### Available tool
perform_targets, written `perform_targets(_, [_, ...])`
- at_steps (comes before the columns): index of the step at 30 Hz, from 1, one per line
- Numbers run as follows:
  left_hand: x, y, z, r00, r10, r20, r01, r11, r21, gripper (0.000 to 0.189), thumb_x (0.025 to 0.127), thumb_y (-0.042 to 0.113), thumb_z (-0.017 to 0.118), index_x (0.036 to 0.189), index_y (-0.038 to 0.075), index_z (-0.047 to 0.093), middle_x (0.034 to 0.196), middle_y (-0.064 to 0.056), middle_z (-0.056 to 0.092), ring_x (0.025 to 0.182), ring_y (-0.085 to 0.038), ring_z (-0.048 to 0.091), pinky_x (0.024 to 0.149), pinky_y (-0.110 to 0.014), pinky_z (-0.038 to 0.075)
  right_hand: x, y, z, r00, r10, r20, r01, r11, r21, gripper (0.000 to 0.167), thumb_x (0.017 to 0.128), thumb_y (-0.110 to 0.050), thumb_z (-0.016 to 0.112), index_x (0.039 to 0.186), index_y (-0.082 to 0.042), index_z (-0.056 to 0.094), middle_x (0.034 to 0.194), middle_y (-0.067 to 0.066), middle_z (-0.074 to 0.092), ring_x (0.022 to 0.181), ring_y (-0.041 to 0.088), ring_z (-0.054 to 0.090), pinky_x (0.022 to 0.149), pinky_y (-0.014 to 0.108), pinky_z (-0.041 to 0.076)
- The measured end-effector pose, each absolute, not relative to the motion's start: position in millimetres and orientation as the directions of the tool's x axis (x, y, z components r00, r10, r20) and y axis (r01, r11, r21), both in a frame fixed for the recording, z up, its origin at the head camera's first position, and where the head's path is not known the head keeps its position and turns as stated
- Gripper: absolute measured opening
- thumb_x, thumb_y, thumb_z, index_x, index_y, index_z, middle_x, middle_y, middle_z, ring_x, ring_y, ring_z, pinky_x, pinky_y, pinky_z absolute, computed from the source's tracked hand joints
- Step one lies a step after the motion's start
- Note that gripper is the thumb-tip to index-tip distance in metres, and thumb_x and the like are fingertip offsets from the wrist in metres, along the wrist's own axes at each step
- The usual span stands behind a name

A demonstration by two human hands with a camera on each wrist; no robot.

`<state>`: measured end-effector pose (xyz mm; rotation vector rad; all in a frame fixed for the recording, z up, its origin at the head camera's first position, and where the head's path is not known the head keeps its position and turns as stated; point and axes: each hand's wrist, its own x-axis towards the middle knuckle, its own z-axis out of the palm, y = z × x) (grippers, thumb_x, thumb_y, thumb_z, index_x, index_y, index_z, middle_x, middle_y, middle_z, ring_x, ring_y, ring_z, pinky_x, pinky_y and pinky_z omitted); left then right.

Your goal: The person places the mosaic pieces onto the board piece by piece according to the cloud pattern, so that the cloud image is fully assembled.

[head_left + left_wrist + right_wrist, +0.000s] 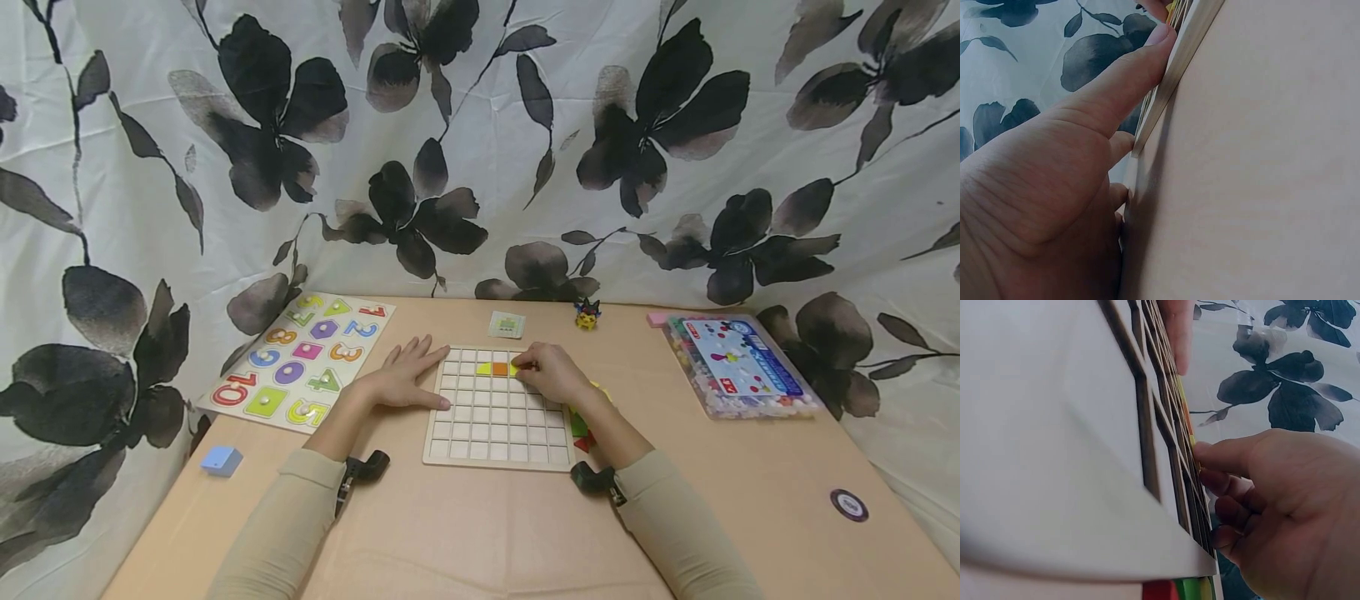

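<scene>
A wooden grid board (480,432) with white square cells lies in front of the person. In one of its upper rows sit a yellow piece (483,368) and an orange square (500,369) side by side. My right hand (553,372) pinches a small yellow piece (514,369) just right of the orange square, its other fingers curled over the board. The left hand (402,380) is spread at the board's left edge, thumb (1141,62) resting on the frame. Green and red pieces (580,427) lie by the board's right side, partly hidden under the right forearm.
A small patterned card (507,324) and a yellow figurine (587,315) stand behind the board. At left lie a number-and-shape sheet (307,358) and a blue block (221,461). On the right are a clear box (738,362) of pieces and a dark round disc (849,505).
</scene>
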<state>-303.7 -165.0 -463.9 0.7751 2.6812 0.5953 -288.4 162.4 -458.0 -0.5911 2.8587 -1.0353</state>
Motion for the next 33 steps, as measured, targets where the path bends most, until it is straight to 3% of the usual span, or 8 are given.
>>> perform_targets(12, [-301,-166,-459,-0.816,0.554,-0.168,0.427,0.772,0.471,0.112,0.082,0.072,0.074,0.168,0.024,0.021,0.176,-0.018,-0.002,0.162,-0.039,-0.008,0.129,-0.06,-0.007,-289,167,-446,-0.917,-0.371,0.147,-0.36,0.607,-0.708,0.028,0.099,-0.02,0.073,0.124,-0.007,0.075,0.107,0.004,0.07,0.084,0.021,0.056,0.069,0.03,0.047])
perform_targets(27, [-302,-168,-466,-0.811,0.569,-0.135,0.438,0.744,0.505,0.115,0.079,0.076,0.072,0.168,0.024,0.022,0.175,-0.021,-0.001,0.161,-0.043,-0.008,0.128,-0.063,-0.008,-275,189,-412,-0.917,-0.353,0.187,-0.377,0.611,-0.696,0.026,0.099,-0.022,0.073,0.124,-0.015,0.076,0.125,0.009,0.072,0.095,0.022,0.059,0.078,0.033,0.051])
perform_targets(33, [-305,-167,-470,-0.811,0.572,-0.12,0.451,0.744,0.493,0.114,0.079,0.077,0.072,0.168,0.024,0.023,0.175,-0.021,-0.001,0.162,-0.043,-0.008,0.127,-0.064,-0.009,-272,205,-403,-0.918,-0.354,0.181,-0.372,0.602,-0.707,0.028,0.1,-0.021,0.072,0.127,-0.014,0.074,0.124,0.008,0.072,0.094,0.024,0.059,0.078,0.036,0.052])
